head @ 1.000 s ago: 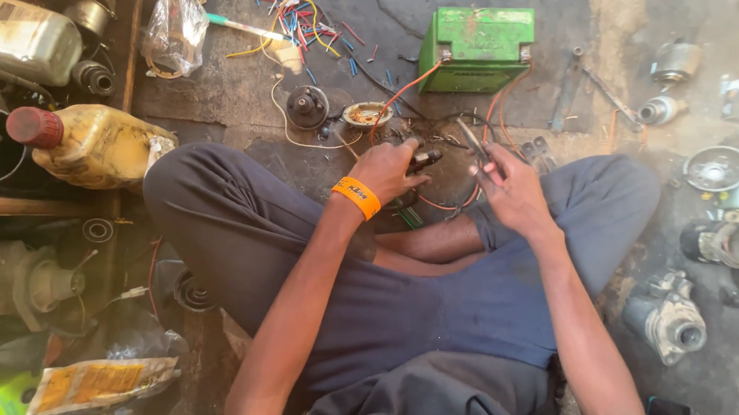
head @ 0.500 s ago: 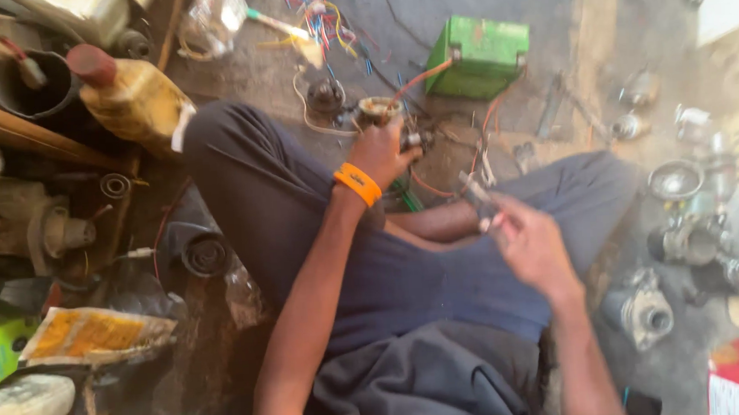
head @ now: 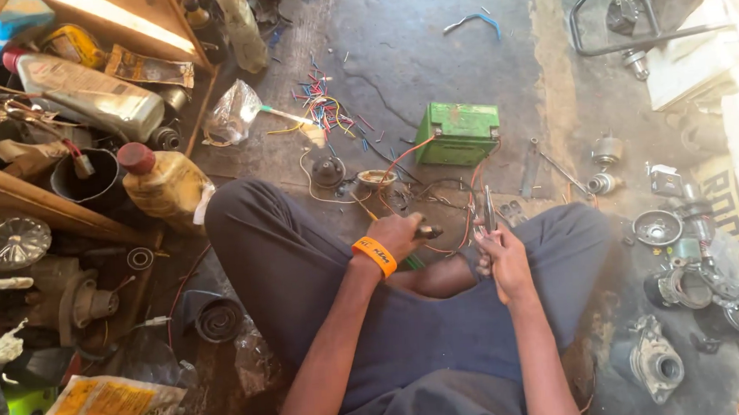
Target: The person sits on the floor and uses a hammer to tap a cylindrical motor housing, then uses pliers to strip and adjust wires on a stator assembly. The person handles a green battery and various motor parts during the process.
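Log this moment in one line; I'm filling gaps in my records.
left hand: grips small dark part | right hand: holds pliers upright | green battery: ahead, wired

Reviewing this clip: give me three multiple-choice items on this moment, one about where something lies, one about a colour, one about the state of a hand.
1. Where does the green battery lie?
A. on the wooden shelf
B. on the floor beyond the person's knees
C. in the person's lap

2. What colour is the wristband on the left hand?
A. orange
B. blue
C. white

3. What is the right hand doing?
A. resting flat on the floor
B. hanging empty
C. gripping pliers that point up away from the person

Answers:
1 B, the battery sits on the bare concrete floor past the crossed legs, with orange wires running from it.
2 A, an orange band circles the left wrist.
3 C, the fingers are closed round the handles and the metal tip sticks out above the hand.
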